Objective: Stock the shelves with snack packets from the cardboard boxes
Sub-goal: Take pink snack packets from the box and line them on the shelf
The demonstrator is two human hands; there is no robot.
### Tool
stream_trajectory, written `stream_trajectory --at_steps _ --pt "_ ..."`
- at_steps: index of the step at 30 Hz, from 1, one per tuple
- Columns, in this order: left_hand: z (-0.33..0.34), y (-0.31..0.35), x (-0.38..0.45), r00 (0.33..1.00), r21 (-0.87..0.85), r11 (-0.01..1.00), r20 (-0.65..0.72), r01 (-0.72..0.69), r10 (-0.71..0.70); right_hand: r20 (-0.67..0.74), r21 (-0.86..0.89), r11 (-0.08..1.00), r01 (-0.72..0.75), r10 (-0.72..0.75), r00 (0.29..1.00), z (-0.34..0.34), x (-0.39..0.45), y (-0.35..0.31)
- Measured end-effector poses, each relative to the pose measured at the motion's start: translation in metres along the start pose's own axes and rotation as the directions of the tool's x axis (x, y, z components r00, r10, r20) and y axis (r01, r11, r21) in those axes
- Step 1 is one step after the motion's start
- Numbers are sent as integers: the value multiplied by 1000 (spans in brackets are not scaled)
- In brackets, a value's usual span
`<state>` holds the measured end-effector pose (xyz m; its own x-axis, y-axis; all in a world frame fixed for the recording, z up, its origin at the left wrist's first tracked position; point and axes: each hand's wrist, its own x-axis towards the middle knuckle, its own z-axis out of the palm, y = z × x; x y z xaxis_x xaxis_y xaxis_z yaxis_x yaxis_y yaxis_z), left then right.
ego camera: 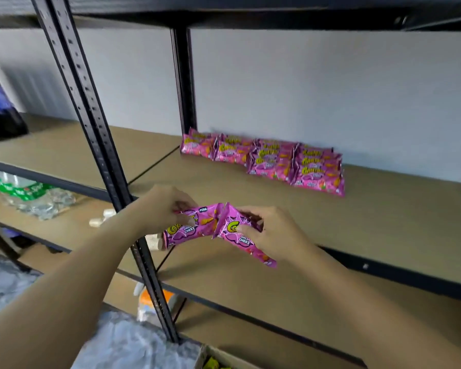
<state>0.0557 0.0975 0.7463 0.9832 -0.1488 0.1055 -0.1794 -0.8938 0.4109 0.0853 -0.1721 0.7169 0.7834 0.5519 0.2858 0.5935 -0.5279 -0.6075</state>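
From the head camera I look at a black metal rack against a pale wall, with brown shelf boards on several levels. The middle shelf carries a row of pink snack packets stacked in overlapping piles at the back, close to the wall and just right of a rear post. A slanted front post crosses the left half of my view.

In front of that shelf, my left hand pinches the top edge of one pink packet, and my right hand grips a second pink packet, thumb on its face and fingers curled behind. The two packets touch at their upper corners and both hang in the air above the shelf's front edge.

On the lower left shelf lies a pack of clear bottles with green labels. At the bottom edge, the corner of a cardboard box shows, with something yellow-green inside.
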Motion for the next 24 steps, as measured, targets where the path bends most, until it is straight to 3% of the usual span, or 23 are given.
stream_trajectory --at_steps 5,8,16,24 --pt "-34 -3 29 996 -37 999 -93 16 -19 -46 -95 991 92 -97 994 -21 43 -10" --pt "-42 -14 52 990 20 1000 -144 1 2 -16 -128 990 66 -68 998 -25 75 -7" --pt "-39 -77 130 971 -37 998 -234 41 -48 53 -161 987 -18 27 998 -11 162 14" --pt "-31 -143 215 989 -12 1000 -147 20 -21 -31 -119 993 -24 21 999 14 242 54"
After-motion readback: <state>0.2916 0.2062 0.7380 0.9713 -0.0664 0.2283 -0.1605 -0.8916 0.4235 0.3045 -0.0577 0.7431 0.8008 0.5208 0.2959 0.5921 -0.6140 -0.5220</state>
